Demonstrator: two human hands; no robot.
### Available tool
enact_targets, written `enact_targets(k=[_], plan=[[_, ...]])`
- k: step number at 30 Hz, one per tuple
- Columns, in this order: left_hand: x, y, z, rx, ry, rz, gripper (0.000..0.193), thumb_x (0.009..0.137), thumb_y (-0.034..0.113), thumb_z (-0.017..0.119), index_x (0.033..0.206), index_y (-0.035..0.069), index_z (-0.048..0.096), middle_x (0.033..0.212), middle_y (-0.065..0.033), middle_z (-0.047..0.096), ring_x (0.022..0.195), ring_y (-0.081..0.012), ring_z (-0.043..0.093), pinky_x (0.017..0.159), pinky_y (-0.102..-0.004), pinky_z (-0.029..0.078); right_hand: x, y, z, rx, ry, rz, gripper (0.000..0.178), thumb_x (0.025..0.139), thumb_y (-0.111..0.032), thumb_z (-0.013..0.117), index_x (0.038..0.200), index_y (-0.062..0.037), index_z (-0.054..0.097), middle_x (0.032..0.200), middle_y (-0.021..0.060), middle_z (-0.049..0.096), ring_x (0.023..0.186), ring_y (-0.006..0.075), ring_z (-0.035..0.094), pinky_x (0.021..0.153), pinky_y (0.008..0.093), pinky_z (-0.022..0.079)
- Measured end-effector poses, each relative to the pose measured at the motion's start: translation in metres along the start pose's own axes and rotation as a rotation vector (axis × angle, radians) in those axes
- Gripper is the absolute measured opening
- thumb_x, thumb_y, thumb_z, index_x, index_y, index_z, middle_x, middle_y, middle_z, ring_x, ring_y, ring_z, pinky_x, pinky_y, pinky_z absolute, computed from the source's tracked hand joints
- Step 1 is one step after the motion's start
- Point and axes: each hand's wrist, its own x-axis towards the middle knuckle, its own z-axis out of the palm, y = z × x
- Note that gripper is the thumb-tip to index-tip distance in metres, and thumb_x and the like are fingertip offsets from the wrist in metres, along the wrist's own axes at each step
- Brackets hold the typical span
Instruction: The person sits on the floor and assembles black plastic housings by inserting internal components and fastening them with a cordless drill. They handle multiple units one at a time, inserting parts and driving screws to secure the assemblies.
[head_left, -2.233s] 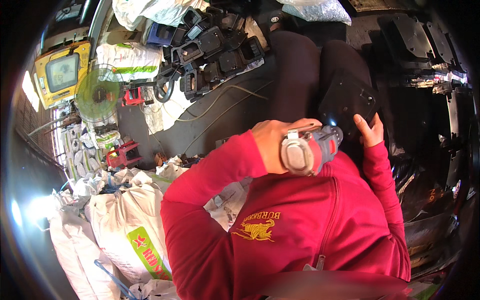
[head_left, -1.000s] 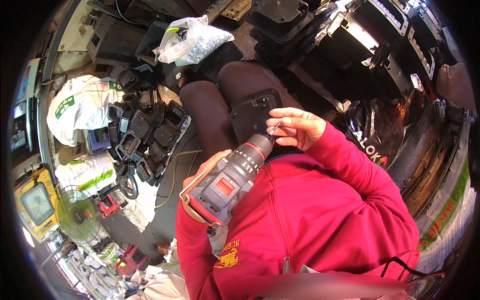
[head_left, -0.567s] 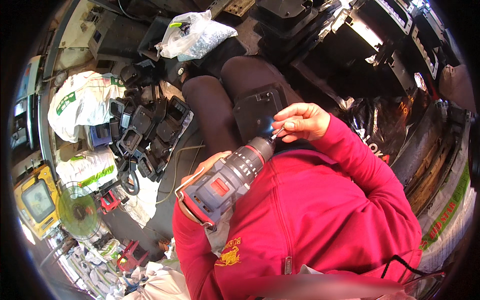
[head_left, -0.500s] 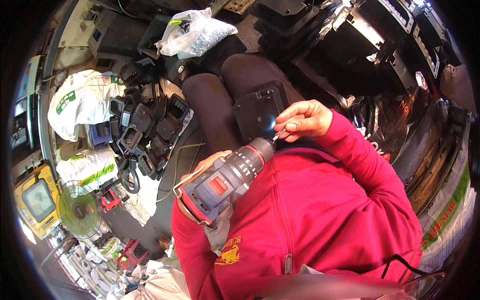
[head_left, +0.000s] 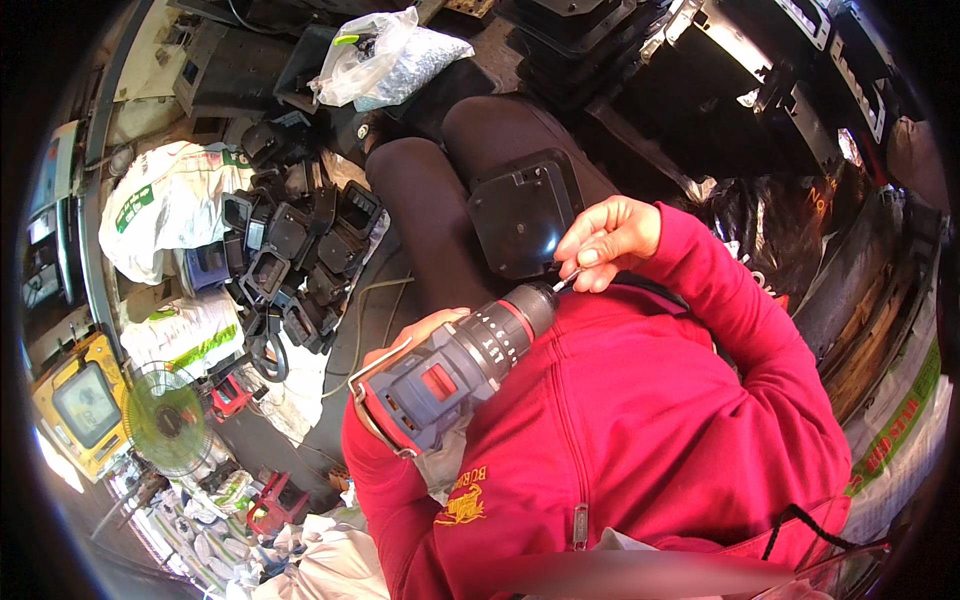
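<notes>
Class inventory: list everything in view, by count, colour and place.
Drill: one, grey and red, in left hand
Metal piece: one, silvery, drill's tip
Panel: one, black, on the trousers
Housings: many, black, left
Stacked panels: several, black, top
Bag: one, whitish, top centre
Fan: one, green, left
Screen unit: one, yellow, left
Sacks: several, white, left and right
Jacket: one, red, bottom
Trousers: one pair, dark, centre
Left hand: one, bare, on drill
Right hand: one, bare, at metal piece
</notes>
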Motion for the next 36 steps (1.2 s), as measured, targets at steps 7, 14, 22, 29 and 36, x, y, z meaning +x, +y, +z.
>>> enact_targets(k=[7, 14, 22, 29, 36], plan=[[-0.001, 0.004, 0.007, 0.407, 0.15, -0.029, 0.081, 0.081, 0.05, 0.064, 0.135, -0.005, 0.041, 0.121, -0.0176, 0.059, 0.104, -0.0241, 0.064, 0.09, -0.0355, 0.055, -0.005, 0.001, 0.007, -0.048, 0.079, -0.056, 0.028, 0.093, -0.003, 0.061, 0.12, 0.0002, 0.062, 0.111, 0.0152, 0.069, 0.098, 0.022, 0.069, 0.081, 0.0285, 0.058], [-0.004, 0.003, 0.011, 0.57, 0.142, 0.032, 0.083, 0.079, 0.05, 0.068, 0.136, -0.005, 0.041, 0.121, -0.0176, 0.059, 0.104, -0.0244, 0.064, 0.09, -0.0361, 0.055, 0.0, 0.0, 0.01, -0.123, 0.105, -0.051, 0.028, 0.093, -0.002, 0.06, 0.121, 0.0007, 0.061, 0.111, 0.0152, 0.069, 0.099, 0.0223, 0.069, 0.082, 0.0284, 0.058], [-0.004, 0.002, 0.02, 0.441, 0.309, 0.049, 0.063, 0.068, 0.005, 0.076, 0.126, 0.001, 0.051, 0.112, -0.0087, 0.063, 0.098, -0.0149, 0.064, 0.084, -0.0281, 0.055, -0.012, -0.004, 0.008, -0.423, 0.434, -0.253, 0.043, 0.089, -0.018, 0.07, 0.129, -0.0066, 0.057, 0.112, 0.0097, 0.068, 0.084, 0.014, 0.069, 0.062, 0.0239, 0.053], [-0.009, -0.008, 0.004, 0.754, 0.344, -0.008, 0.063, 0.071, 0.01, 0.075, 0.128, 0.004, 0.051, 0.116, -0.0079, 0.062, 0.101, -0.017, 0.064, 0.086, -0.0293, 0.053, 0.028, 0.025, -0.015, -0.752, 0.762, -0.341, 0.104, 0.07, -0.028, 0.088, 0.151, -0.0092, 0.025, 0.129, 0.0214, 0.054, 0.114, 0.0261, 0.057, 0.097, 0.0391, 0.047], [-0.014, -0.018, 0.005, 1.409, 0.204, 0.218, 0.064, 0.074, 0.014, 0.076, 0.133, 0.008, 0.05, 0.125, -0.0075, 0.061, 0.104, -0.0227, 0.067, 0.086, -0.0298, 0.054, 0.042, 0.014, -0.019, -0.682, 0.675, -0.32, 0.098, 0.065, -0.036, 0.087, 0.138, 0.0066, 0.039, 0.126, 0.0228, 0.058, 0.118, 0.0308, 0.057, 0.099, 0.0384, 0.045]])
